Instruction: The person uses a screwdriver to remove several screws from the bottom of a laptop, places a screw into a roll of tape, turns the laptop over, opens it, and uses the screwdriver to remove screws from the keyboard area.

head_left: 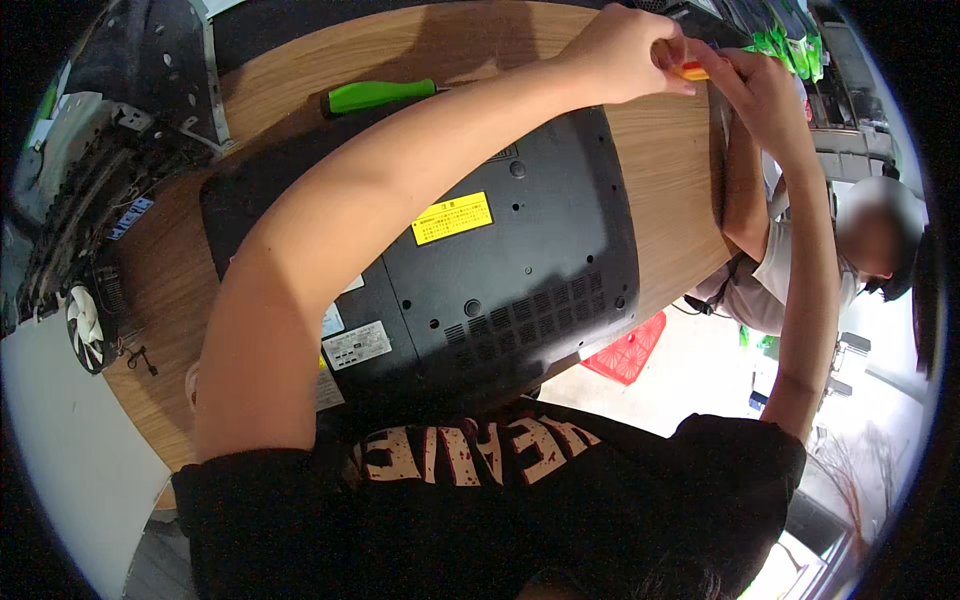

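Observation:
Both arms reach out to the far right, where my hands meet above the edge of the wooden table [660, 160]. My left hand [625, 55] is closed, its fingertips at a small yellow-and-red thing [692, 71]. From the other side, my right hand [765, 95] is closed around the same thing; fingers cover most of it, so its kind cannot be made out. Under my left arm lies a black laptop [560, 230], bottom side up, with vents, screw holes and a yellow label. A green-handled screwdriver [380, 95] rests beyond it, its shaft partly behind my forearm.
Dark plastic and metal parts [100, 170] crowd the left end of the table, beside a small white-bladed fan [85, 325]. Another person [770, 270] sits close by at the right. On the floor stands a red patterned plastic piece [628, 350].

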A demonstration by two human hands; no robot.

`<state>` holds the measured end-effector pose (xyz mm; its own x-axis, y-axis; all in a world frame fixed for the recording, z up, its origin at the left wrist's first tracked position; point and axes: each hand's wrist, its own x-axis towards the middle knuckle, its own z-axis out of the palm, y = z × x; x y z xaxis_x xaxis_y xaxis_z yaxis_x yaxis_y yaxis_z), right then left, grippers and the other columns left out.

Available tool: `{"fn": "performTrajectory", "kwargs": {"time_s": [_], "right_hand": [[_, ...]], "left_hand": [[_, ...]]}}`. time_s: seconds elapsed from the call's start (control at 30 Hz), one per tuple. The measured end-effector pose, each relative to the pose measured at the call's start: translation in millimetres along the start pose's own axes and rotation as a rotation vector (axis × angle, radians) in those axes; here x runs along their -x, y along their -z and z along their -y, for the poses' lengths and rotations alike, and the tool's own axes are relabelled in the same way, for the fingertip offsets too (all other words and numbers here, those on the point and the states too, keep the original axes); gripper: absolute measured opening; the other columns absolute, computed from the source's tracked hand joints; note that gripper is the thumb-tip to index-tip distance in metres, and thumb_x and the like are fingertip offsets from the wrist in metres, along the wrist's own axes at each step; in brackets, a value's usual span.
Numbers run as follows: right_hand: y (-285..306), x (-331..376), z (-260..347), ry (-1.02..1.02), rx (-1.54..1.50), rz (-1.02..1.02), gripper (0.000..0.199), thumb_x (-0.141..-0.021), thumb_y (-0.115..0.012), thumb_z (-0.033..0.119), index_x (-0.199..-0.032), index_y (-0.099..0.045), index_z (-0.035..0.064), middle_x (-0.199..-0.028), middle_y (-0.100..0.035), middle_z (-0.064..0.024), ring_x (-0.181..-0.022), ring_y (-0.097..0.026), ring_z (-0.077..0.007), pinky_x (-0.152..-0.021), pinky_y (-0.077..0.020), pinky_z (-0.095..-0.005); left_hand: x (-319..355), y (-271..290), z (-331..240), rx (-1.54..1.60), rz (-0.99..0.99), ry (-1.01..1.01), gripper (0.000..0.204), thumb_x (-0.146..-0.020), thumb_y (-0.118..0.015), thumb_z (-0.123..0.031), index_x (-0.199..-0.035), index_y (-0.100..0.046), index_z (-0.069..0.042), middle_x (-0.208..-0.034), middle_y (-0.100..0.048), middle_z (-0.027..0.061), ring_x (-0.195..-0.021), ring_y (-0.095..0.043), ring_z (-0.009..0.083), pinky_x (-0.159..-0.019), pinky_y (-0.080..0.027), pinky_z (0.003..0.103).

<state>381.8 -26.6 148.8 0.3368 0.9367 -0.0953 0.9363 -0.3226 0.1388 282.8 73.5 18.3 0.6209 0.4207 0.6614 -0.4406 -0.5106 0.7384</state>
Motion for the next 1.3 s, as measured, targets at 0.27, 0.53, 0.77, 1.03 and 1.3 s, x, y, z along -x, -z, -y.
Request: {"fn": "performTrajectory", "kwargs": {"time_s": [0.27,0.53,0.77,1.03,1.3], "right_hand": [[5.7,2.2,-24.5,0.762,0.391,-0.367,0.031,-0.085,-0.059,0.015,-0.116,-0.057,0.0112,-0.113,-0.060,-0.0075,-0.099,-0.056,-0.0277,-0.080,-0.0462,-0.0353],[4.7,14.1,26.4,0.393,0.095,-0.353,0.018,-0.088,-0.059,0.018,-0.087,-0.061,-0.0001,-0.072,-0.062,-0.0164,-0.065,-0.062,-0.0320,-0.059,-0.0479,-0.0383],[-1.0,18.2,37.9,0.122,0.165,-0.342,0.018,-0.089,-0.054,0.021,-0.088,-0.062,0.0041,-0.074,-0.064,-0.0150,-0.070,-0.062,-0.0338,-0.066,-0.0476,-0.0402],[23.8,19.9,10.8,0.594,-0.004,-0.303,0.011,-0.086,-0.059,0.011,-0.090,-0.058,0.0012,-0.082,-0.061,-0.0153,-0.078,-0.060,-0.0343,-0.070,-0.0466,-0.0412],[1.0,-6.5,1.2,0.330,0.037,-0.274,0.024,-0.089,-0.053,0.023,-0.084,-0.061,0.0010,-0.072,-0.059,-0.0173,-0.071,-0.061,-0.0347,-0.063,-0.0483,-0.0414]], "left_hand": [[3.2,7.2,2.5,-0.093,-0.020,-0.120,0.014,-0.080,-0.066,-0.015,-0.081,-0.068,-0.001,-0.071,-0.063,0.0196,-0.066,-0.063,0.0341,-0.062,-0.048,0.039],[5.0,17.9,-1.6,0.048,0.225,0.124,0.019,-0.088,-0.059,-0.017,-0.089,-0.065,0.002,-0.077,-0.068,0.0163,-0.071,-0.066,0.0254,-0.069,-0.050,0.036],[-3.5,15.8,-7.9,0.012,0.085,0.103,0.019,-0.081,-0.068,-0.007,-0.096,-0.065,0.003,-0.079,-0.068,0.0126,-0.072,-0.065,0.0146,-0.068,-0.051,0.029],[-6.2,21.7,-3.8,0.050,0.207,0.198,0.020,-0.084,-0.066,-0.007,-0.101,-0.065,0.004,-0.079,-0.069,0.0087,-0.072,-0.063,0.0110,-0.069,-0.051,0.027],[-2.5,7.3,-26.6,-0.016,0.057,0.213,0.019,-0.084,-0.068,-0.014,-0.089,-0.067,0.004,-0.076,-0.069,0.0113,-0.069,-0.068,0.0171,-0.062,-0.050,0.028]]}}
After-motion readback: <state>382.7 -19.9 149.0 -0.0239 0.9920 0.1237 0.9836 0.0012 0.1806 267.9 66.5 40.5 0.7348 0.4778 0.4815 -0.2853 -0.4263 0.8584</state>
